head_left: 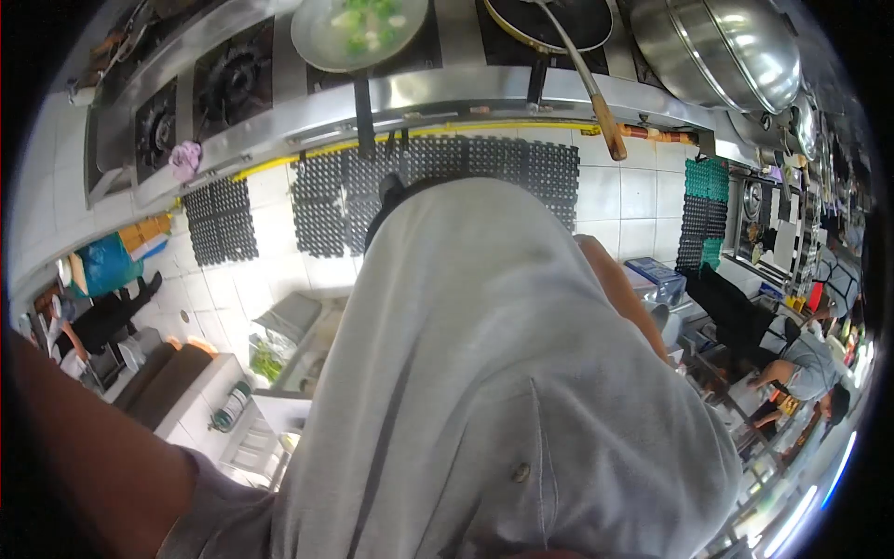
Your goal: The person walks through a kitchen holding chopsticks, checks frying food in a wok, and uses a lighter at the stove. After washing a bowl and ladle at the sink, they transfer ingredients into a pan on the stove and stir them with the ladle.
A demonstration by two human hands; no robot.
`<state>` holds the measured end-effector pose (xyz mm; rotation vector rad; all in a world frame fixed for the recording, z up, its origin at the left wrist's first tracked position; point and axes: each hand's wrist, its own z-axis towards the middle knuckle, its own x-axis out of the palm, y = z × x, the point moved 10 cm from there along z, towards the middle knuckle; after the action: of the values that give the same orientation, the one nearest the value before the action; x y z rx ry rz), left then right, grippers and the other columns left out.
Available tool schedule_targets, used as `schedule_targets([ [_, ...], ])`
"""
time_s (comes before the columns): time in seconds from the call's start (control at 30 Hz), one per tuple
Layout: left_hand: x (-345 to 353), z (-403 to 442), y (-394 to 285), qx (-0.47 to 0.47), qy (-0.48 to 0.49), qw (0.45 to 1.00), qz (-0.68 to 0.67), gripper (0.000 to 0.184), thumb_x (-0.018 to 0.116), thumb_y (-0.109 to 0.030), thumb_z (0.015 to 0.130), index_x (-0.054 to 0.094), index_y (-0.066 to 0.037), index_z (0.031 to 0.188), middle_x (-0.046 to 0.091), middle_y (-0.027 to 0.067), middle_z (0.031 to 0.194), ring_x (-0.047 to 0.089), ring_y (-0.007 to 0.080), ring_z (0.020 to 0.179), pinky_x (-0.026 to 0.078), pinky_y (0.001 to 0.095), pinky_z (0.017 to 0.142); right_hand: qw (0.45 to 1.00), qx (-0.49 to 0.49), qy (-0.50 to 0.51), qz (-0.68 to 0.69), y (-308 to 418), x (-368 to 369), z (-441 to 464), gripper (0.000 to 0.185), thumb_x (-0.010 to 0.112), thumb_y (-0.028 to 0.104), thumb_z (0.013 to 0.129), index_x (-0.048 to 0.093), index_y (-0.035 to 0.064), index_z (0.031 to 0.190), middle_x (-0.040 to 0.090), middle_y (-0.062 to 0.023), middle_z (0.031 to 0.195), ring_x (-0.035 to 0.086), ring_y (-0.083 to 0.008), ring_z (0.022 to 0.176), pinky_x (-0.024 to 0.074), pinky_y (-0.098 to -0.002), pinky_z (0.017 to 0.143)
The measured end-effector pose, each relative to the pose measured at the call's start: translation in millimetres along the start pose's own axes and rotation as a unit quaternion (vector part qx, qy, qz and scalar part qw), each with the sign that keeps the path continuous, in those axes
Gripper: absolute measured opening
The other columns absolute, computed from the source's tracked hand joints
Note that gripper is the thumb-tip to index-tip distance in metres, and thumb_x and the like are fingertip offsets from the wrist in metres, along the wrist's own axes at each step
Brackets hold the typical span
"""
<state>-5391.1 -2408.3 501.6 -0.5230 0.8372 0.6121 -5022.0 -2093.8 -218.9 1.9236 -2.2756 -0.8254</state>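
Neither of my hands is in view. One of my bare arms runs off at the lower left, and part of the other shows beside my grey shirt, its hand hidden. On the stove, a pale round pan holds green and whitish pieces, and its dark handle points toward me. To its right sits a black pan with a ladle or spatula lying across it, the wooden handle jutting over the front edge. Large steel bowls or pots stand further right.
Bare burners are at the left of the stove, with a crumpled purple cloth at its front edge. Black perforated mats lie on the white tiled floor. Other people are at the right, and another person is at the left.
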Motion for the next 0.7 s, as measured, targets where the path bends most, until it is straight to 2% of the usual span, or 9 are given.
schedule_targets([
  [0.13,-45,-18,4,0.056,-0.061,0.996,0.008,0.027,0.061,-0.028,0.104,0.071,-0.004,0.114,0.07,0.0129,0.114,0.07,0.0271,0.097,0.054,0.0387,0.089,0.999,-0.027,-0.023,0.025,13,16,4,0.03,0.068,0.033,0.102,0.07,0.0042,0.109,0.072,-0.0061,0.1,0.07,-0.0179,0.078,0.0576,-0.0332,0.065],
  [0.27,-106,-49,4,0.12,-0.188,0.974,0.035,0.028,0.06,-0.028,0.105,0.07,-0.005,0.115,0.07,0.0127,0.114,0.07,0.0271,0.097,0.054,0.0385,0.089,0.922,-0.008,-0.033,0.386,83,-18,-9,0.042,0.061,0.047,0.108,0.065,0.0067,0.118,0.072,-0.0059,0.103,0.07,-0.0206,0.086,0.059,-0.0363,0.072],
  [0.33,-136,-84,15,0.12,-0.303,0.944,0.046,0.028,0.059,-0.029,0.105,0.07,-0.005,0.115,0.069,0.0126,0.114,0.07,0.027,0.096,0.054,0.0384,0.088,0.712,-0.228,0.055,0.661,145,-69,0,0.055,0.053,0.056,0.11,0.063,0.0051,0.131,0.071,-0.0093,0.115,0.069,-0.0225,0.1,0.0584,-0.0376,0.086],
  [0.4,-153,-132,55,0.075,-0.443,0.893,0.01,0.028,0.059,-0.029,0.106,0.07,-0.005,0.115,0.069,0.0125,0.114,0.07,0.027,0.096,0.054,0.0383,0.088,0.703,-0.32,0.019,0.635,214,-119,-31,0.067,0.047,0.061,0.11,0.055,0.0041,0.146,0.066,-0.0129,0.131,0.065,-0.0246,0.115,0.0552,-0.0394,0.097],
  [0.47,-125,-177,147,-0.072,-0.521,0.845,-0.091,0.028,0.058,-0.029,0.106,0.069,-0.005,0.115,0.069,0.0124,0.114,0.07,0.027,0.096,0.054,0.0382,0.088,0.722,-0.301,-0.063,0.62,251,-152,-47,0.075,0.045,0.064,0.11,0.049,0.0035,0.154,0.061,-0.0152,0.141,0.063,-0.0263,0.121,0.0553,-0.0401,0.098],
  [0.53,-7,-184,270,-0.439,-0.43,0.767,-0.183,0.035,0.066,-0.045,0.102,0.072,-0.012,0.111,0.071,0.0029,0.107,0.065,0.0168,0.086,0.052,0.0317,0.08,0.822,-0.27,-0.003,0.502,291,-153,-44,0.075,0.046,0.063,0.109,0.05,0.0023,0.153,0.061,-0.0147,0.143,0.063,-0.027,0.123,0.0537,-0.0405,0.101],
  [0.57,68,-259,307,-0.637,-0.335,0.68,-0.139,0.034,0.066,-0.042,0.103,0.072,-0.008,0.11,0.07,0.0031,0.094,0.062,0.0141,0.075,0.051,0.0319,0.072,0.838,-0.251,0.064,0.481,314,-144,-51,0.069,0.053,0.057,0.109,0.051,0.0025,0.151,0.067,-0.0139,0.134,0.068,-0.0214,0.102,0.0575,-0.0345,0.085],
  [0.6,143,-299,328,-0.707,-0.168,0.676,-0.124,0.03,0.062,-0.034,0.106,0.068,-0.005,0.113,0.07,0.006,0.084,0.066,0.0177,0.081,0.054,0.0333,0.078,0.841,-0.255,0.066,0.473,320,-148,-47,0.069,0.053,0.057,0.109,0.051,0.0025,0.151,0.067,-0.0139,0.134,0.068,-0.0214,0.102,0.0575,-0.0345,0.085],
  [0.7,307,-422,327,-0.743,-0.274,0.56,-0.243,0.037,0.068,-0.041,0.105,0.072,-0.005,0.116,0.068,0.001,0.093,0.063,0.0122,0.084,0.054,0.0325,0.075,0.833,-0.199,0.154,0.492,352,-126,-51,0.049,0.062,0.036,0.109,0.054,0.0045,0.146,0.063,-0.0011,0.089,0.049,-0.0084,0.062,0.0423,-0.0246,0.049],
])
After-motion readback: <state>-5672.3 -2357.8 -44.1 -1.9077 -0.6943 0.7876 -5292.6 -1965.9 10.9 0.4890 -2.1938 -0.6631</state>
